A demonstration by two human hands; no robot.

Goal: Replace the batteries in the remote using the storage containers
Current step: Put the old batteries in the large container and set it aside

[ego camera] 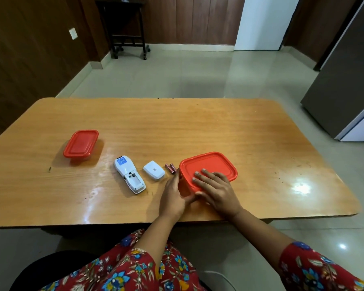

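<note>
The right hand (215,191) lies flat on the red lid (210,166) of the near container, fingers (198,176) spread apart, while the left hand (173,196) grips the box's left side, fingers wrapped on it. Two batteries (170,168) lie just beside it on the tabletop (198,127), then the battery cover (154,170) and the open remote (130,174). A second red-lidded container (81,143) sits well apart to the left
</note>
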